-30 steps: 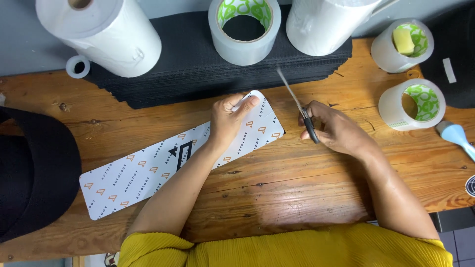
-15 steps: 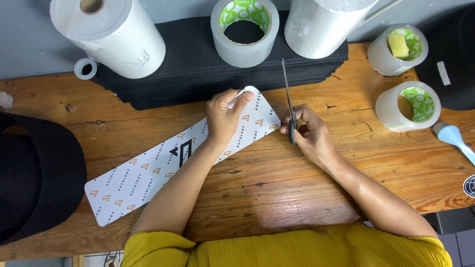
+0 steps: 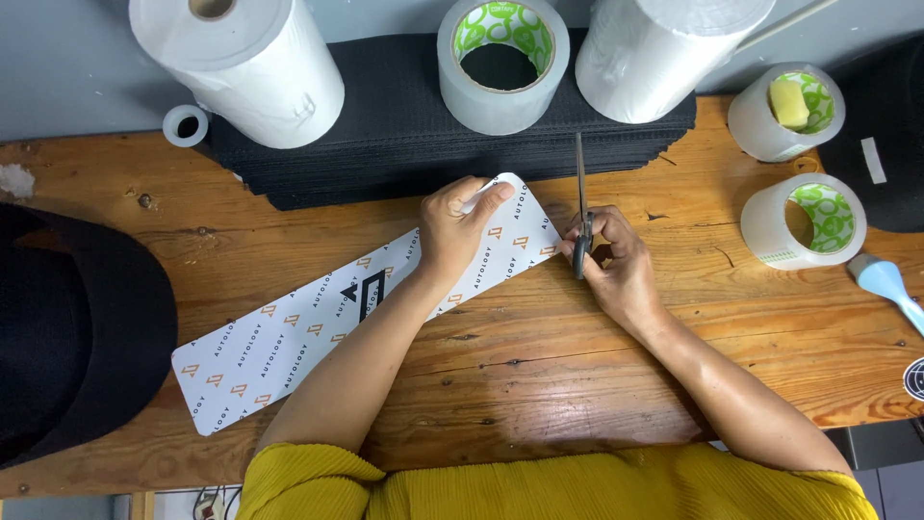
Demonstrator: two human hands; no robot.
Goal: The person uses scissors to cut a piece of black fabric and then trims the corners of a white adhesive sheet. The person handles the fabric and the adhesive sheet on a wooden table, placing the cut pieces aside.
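A long white printed card strip (image 3: 289, 342) with small orange marks lies slanted across the wooden table (image 3: 539, 366). My left hand (image 3: 460, 231) presses down on its upper right end, fingers curled over the rounded tip. My right hand (image 3: 616, 265) grips a pair of black-handled scissors (image 3: 580, 207) just right of that end, the blades closed and pointing away from me toward the black mat stack (image 3: 404, 135).
Two big white rolls (image 3: 241, 67) (image 3: 664, 48) and a wide tape roll (image 3: 500, 58) stand on the black mats. Two more tape rolls (image 3: 784, 111) (image 3: 804, 221) sit at right, with a blue tool (image 3: 890, 289). A small tape ring (image 3: 186, 125) sits back left. A black cap (image 3: 67, 327) lies left.
My right hand has brought the scissors left, up against the strip's end, and turned the blades from slanted to straight away from me. My left hand stays on the strip.
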